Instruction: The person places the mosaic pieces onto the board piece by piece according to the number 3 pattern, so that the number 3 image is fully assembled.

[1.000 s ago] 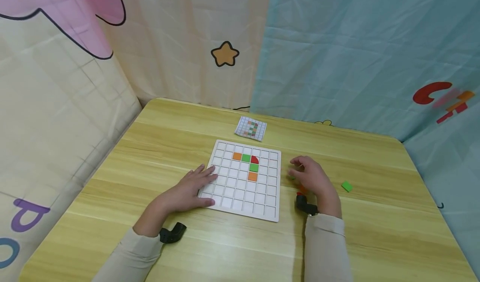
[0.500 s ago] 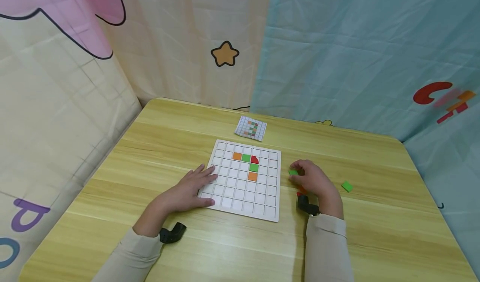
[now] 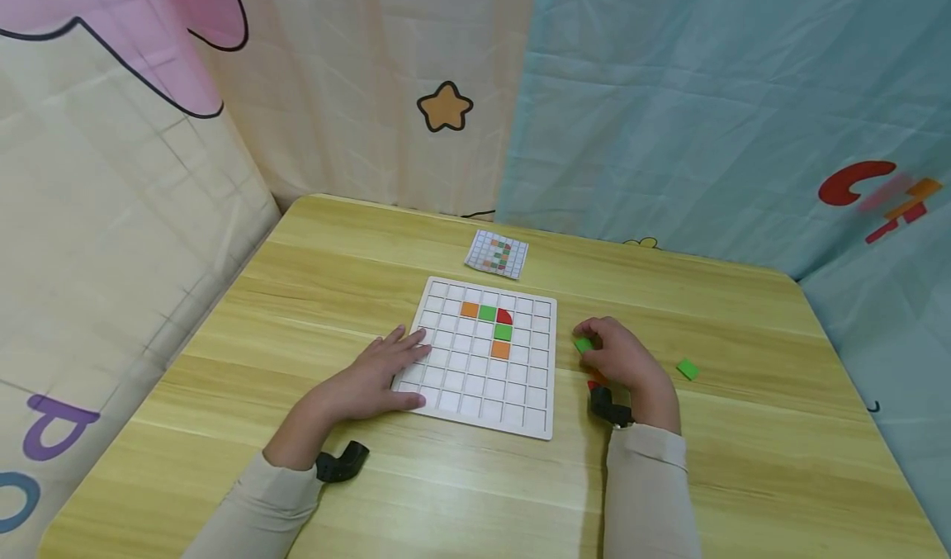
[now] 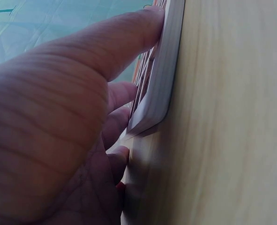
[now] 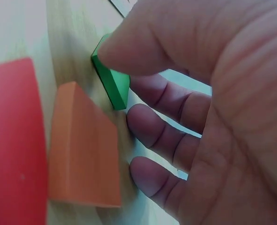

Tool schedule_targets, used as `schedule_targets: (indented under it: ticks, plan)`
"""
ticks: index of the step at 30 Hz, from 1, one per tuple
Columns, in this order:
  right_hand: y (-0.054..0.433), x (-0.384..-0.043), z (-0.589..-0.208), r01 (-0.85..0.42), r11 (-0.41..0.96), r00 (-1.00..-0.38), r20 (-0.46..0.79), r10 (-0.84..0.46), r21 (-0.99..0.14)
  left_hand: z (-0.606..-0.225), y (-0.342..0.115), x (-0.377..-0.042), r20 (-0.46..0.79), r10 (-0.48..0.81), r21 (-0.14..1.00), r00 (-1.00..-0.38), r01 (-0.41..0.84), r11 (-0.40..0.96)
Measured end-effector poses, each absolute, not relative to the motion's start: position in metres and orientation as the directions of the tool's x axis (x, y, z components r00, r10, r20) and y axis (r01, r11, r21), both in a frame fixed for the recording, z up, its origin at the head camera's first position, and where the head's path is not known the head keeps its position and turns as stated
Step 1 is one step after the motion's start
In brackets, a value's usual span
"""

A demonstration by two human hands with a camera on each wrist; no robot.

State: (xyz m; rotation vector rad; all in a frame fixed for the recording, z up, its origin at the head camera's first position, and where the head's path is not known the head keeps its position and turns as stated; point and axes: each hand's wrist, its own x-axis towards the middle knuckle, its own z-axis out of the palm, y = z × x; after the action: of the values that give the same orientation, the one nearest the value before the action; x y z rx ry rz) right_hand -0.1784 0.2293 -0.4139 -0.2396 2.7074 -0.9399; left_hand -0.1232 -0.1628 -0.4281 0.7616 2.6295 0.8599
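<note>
A white grid board (image 3: 461, 386) lies mid-table, with orange, green and red tiles forming a bent line in its cells. My left hand (image 3: 371, 381) rests flat with spread fingers on the board's left edge; the left wrist view shows its thumb (image 4: 133, 35) on top near a corner. Right of the board, my right hand (image 3: 622, 352) pinches a green square tile (image 5: 114, 86) between thumb and index finger, low over the table. Beside it in the right wrist view are an orange tile (image 5: 89, 154) and a red tile (image 5: 14, 150), mostly hidden by the hand in the head view.
Another green tile (image 3: 687, 369) lies farther right on the wooden table (image 3: 758, 443). Behind the board is a small printed card (image 3: 479, 253) with a coloured grid pattern. Black cameras are strapped to both wrists. Printed curtains (image 3: 669, 113) surround the table's back and sides.
My right hand has dropped slightly and its thumb and index finger have closed on the green tile, which has turned and shifted a little. My left hand and the board have stayed still.
</note>
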Motion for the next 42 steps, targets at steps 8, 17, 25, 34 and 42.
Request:
schedule_targets:
  ticks: [8, 17, 25, 34, 42]
  plan:
    - [0.2312, -0.1793, -0.4173, -0.131, 0.773, -0.949, -0.148, -0.279, -0.621, -0.4285, -0.1635, -0.1225, -0.082, 0.561, 0.607, -0.824, 0.405, 0.683]
    - [0.2299, -0.1784, -0.418, -0.104, 0.802, -0.961, -0.149, -0.234, -0.588, -0.4294, -0.1636, -0.1231, -0.077, 0.561, 0.604, -0.824, 0.409, 0.684]
    - [0.2281, -0.1792, -0.4165, -0.099, 0.803, -0.96, -0.155, -0.232, -0.587, -0.4292, -0.1636, -0.1227, -0.08, 0.557, 0.603, -0.827, 0.405, 0.687]
    - [0.2279, -0.1781, -0.4161, -0.125, 0.79, -0.959, -0.132, -0.252, -0.601, -0.429, -0.1635, -0.1225, -0.09, 0.551, 0.61, -0.83, 0.391, 0.689]
    - [0.2284, -0.181, -0.4201, -0.152, 0.782, -0.958, -0.104, -0.266, -0.604, -0.4293, -0.1637, -0.1233, -0.089, 0.556, 0.612, -0.826, 0.395, 0.685]
